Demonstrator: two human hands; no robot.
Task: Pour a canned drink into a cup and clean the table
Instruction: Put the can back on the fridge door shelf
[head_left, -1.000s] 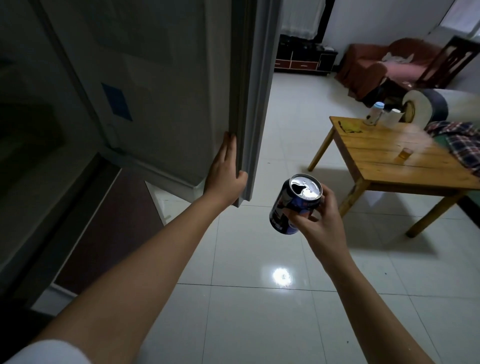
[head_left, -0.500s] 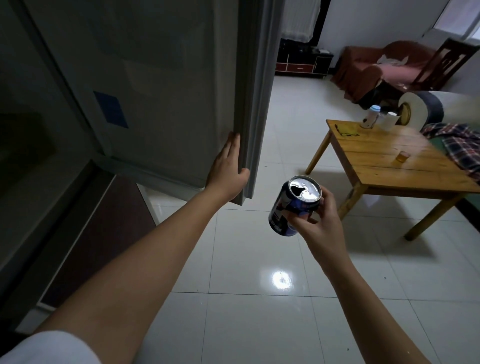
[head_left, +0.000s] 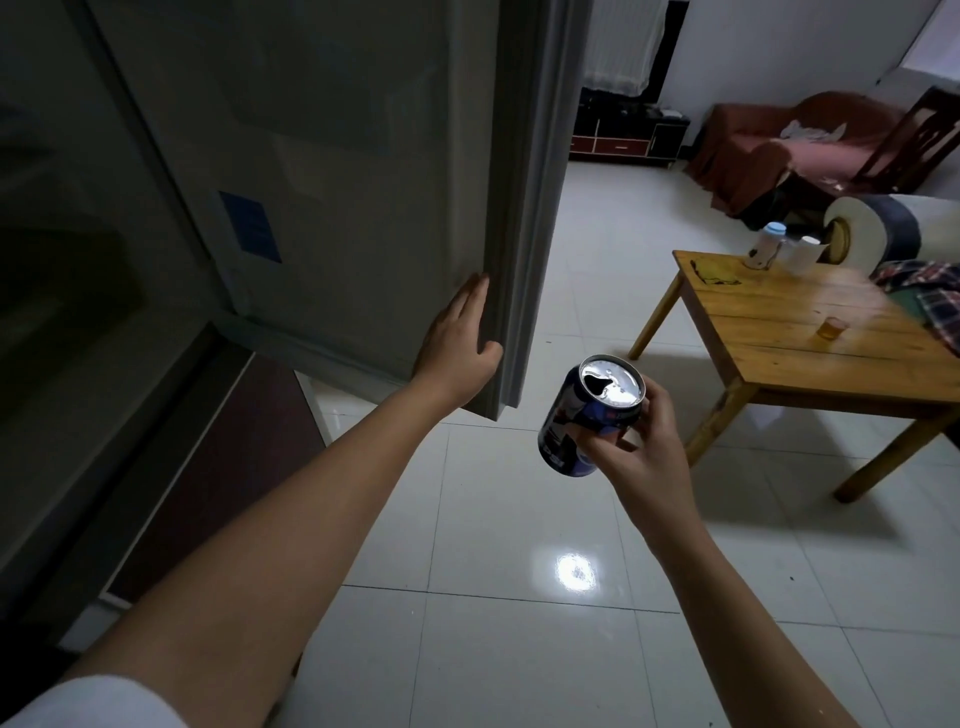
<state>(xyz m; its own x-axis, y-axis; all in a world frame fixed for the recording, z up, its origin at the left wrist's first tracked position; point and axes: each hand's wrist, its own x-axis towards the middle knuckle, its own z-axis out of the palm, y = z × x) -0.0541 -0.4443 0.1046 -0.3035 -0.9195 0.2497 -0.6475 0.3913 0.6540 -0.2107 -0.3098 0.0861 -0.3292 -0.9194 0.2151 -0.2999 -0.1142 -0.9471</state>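
My right hand (head_left: 641, 449) grips a dark blue drink can (head_left: 587, 421) with its top opened, held over the tiled floor. My left hand (head_left: 460, 340) lies flat with straight fingers against the grey fridge door (head_left: 332, 171), thumb at its edge. On the wooden table (head_left: 779, 332) at the right stands a small glass cup (head_left: 831, 330) with amber liquid in it.
At the table's far end stand a bottle with a blue cap (head_left: 768, 247) and a white cup (head_left: 806, 252). A plaid cloth (head_left: 930, 296) hangs over its right side. Behind are a red sofa (head_left: 769, 145), a dark chair (head_left: 919, 140) and a low cabinet (head_left: 623, 135).
The fridge door has swung further left under my left hand. The view has shifted slightly, and the can stays in my right hand.
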